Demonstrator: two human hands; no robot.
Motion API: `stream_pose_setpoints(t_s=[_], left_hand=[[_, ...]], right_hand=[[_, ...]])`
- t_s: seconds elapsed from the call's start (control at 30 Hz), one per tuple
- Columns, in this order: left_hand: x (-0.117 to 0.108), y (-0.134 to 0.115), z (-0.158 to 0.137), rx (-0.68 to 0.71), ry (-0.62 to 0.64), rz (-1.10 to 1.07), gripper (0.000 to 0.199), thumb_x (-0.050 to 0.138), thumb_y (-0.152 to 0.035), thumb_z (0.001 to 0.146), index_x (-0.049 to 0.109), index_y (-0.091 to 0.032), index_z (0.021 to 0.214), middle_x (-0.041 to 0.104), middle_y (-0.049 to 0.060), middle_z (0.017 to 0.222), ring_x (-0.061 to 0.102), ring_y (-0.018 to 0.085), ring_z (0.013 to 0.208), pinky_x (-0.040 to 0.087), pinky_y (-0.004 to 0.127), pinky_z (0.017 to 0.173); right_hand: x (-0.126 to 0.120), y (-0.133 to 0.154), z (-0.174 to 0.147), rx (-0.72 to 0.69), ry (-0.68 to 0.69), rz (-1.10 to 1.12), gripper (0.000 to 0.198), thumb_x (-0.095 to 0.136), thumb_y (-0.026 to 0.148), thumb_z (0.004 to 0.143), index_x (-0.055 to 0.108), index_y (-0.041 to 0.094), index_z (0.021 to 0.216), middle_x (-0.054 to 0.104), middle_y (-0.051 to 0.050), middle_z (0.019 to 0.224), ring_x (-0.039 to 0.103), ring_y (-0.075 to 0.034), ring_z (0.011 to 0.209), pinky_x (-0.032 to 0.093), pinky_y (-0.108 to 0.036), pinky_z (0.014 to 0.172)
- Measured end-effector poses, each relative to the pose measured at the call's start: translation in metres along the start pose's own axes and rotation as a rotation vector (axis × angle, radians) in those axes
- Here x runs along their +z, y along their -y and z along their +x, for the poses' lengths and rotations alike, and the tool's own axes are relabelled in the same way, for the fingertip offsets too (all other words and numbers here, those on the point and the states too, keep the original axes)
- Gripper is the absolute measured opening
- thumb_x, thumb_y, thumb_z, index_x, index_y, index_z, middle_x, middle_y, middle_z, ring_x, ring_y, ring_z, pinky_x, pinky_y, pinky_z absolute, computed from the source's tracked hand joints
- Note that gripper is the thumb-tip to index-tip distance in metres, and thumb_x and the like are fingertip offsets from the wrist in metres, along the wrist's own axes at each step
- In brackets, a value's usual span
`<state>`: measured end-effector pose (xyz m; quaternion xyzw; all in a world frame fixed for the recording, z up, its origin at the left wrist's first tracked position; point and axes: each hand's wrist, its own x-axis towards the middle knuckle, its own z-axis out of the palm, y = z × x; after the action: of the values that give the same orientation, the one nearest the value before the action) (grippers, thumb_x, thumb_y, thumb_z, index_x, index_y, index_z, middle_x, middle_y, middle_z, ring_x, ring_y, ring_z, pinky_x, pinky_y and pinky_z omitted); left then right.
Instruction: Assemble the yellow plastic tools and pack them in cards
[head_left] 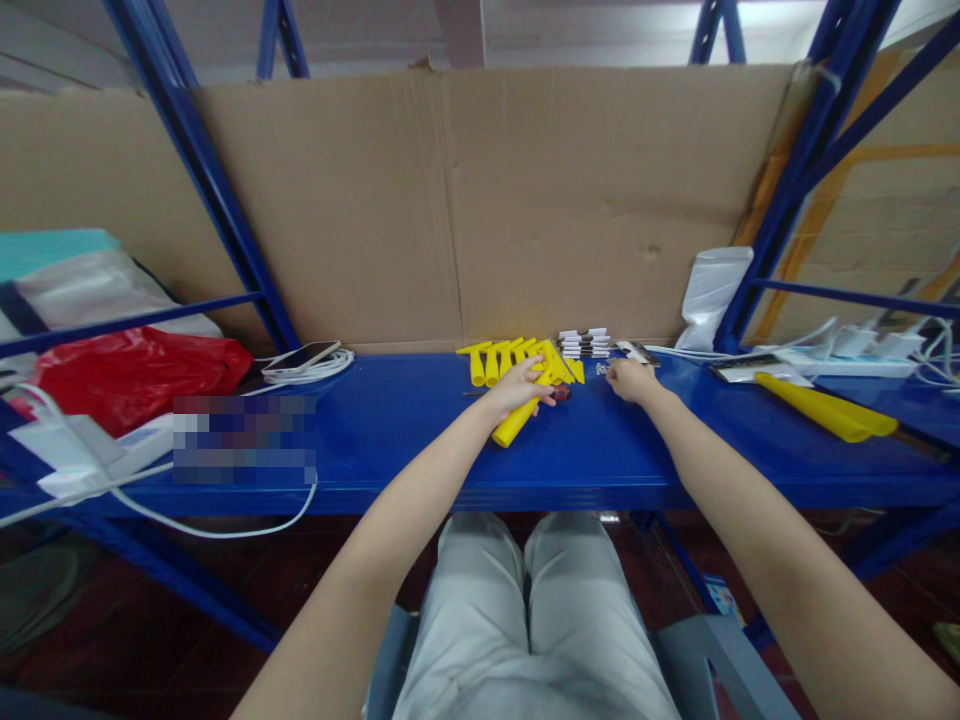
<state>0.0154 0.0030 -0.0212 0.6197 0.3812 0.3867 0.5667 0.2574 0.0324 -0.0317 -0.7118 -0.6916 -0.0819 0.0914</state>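
My left hand (517, 387) is closed round a yellow plastic scraper handle (513, 426), its round hollow end toward me and its flat wide head pointing away. A screwdriver (561, 393) with a red and black handle lies on the blue shelf just beyond that hand, partly hidden by it. Several more yellow scraper handles (491, 366) lie in a row at the back. My right hand (631, 381) rests low over the shelf, fingers pinched together beside small metal pieces (601, 369); what they hold is too small to make out.
Small white packs (585, 343) are stacked behind my hands. At right lie two yellow cones (825, 408), a flat package (757, 369) and a white power strip (847, 360). A phone (301, 356), coiled cable and red bag (142, 375) are at left. Cardboard (360, 210) closes the back.
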Motion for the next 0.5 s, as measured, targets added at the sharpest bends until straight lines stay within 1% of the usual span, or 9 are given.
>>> stream_pose_setpoints(t_s=[0.13, 0.23, 0.4, 0.5], left_hand=[[-0.0003, -0.0003, 0.0004, 0.005, 0.013, -0.013, 0.093, 0.065, 0.005, 0.076, 0.032, -0.025, 0.158, 0.041, 0.026, 0.156, 0.069, 0.009, 0.058, 0.042, 0.016, 0.039], [-0.0009, -0.0006, 0.0005, 0.0, 0.021, -0.012, 0.094, 0.067, 0.004, 0.076, 0.032, -0.026, 0.158, 0.045, 0.024, 0.154, 0.069, 0.01, 0.06, 0.042, 0.016, 0.04], [0.0003, -0.004, -0.0024, -0.009, 0.028, -0.014, 0.092, 0.063, 0.006, 0.078, 0.03, -0.023, 0.159, 0.052, 0.024, 0.147, 0.068, 0.009, 0.057, 0.043, 0.017, 0.041], [0.0017, -0.0061, -0.0045, -0.027, 0.029, -0.015, 0.089, 0.06, 0.006, 0.08, 0.03, -0.021, 0.158, 0.052, 0.024, 0.146, 0.068, 0.009, 0.056, 0.043, 0.017, 0.04]], right_hand=[[0.0008, -0.0011, 0.0039, 0.013, 0.03, -0.007, 0.024, 0.054, 0.009, 0.085, 0.075, 0.019, 0.091, 0.073, -0.014, 0.104, 0.066, -0.028, 0.106, 0.051, -0.037, 0.088], [0.0021, -0.0011, 0.0044, -0.008, 0.02, -0.012, 0.023, 0.056, 0.006, 0.083, 0.074, 0.019, 0.09, 0.073, -0.013, 0.104, 0.067, -0.026, 0.103, 0.05, -0.031, 0.085], [0.0054, -0.0009, 0.0049, -0.021, -0.012, 0.003, 0.02, 0.057, 0.007, 0.083, 0.072, 0.019, 0.088, 0.073, -0.014, 0.105, 0.067, -0.025, 0.102, 0.049, -0.029, 0.084], [0.0071, -0.0015, 0.0071, -0.017, -0.035, 0.031, 0.018, 0.056, 0.007, 0.084, 0.071, 0.017, 0.086, 0.073, -0.015, 0.103, 0.067, -0.025, 0.099, 0.049, -0.03, 0.083]])
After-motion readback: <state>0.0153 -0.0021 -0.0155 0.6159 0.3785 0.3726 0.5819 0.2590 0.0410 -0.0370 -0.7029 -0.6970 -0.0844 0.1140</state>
